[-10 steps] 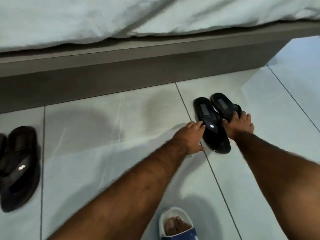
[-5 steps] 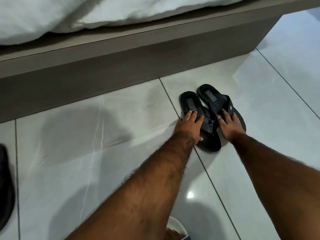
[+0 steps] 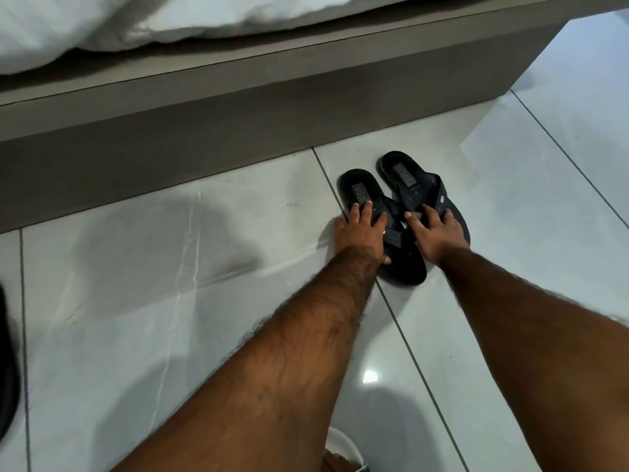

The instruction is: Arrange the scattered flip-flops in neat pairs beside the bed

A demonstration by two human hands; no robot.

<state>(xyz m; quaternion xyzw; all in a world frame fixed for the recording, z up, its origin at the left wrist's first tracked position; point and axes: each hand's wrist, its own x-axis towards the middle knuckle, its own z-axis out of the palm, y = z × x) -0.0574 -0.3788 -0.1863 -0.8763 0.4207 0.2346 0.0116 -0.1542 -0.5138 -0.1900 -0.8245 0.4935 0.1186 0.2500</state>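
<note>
Pale glossy floor tiles (image 3: pixel 510 185) run up to the grey bed base (image 3: pixel 238 107), with white bedding (image 3: pixel 136 18) hanging over its top edge. Two black flip-flops lie side by side just short of the base, near its right end. The left hand (image 3: pixel 360 233) rests flat with spread fingers on the left flip-flop (image 3: pixel 360 192); the right hand (image 3: pixel 434 235) presses flat in the same way on the right flip-flop (image 3: pixel 405 173). Neither hand grips; both push down. Each long axis runs from the hands up and left towards the bed, with the labelled ends nearest the base. The right one sits slightly further forward, so I judge a small pull back would even them. Another dark shoe (image 3: pixel 6 369) shows at the left edge, well apart.
</note>
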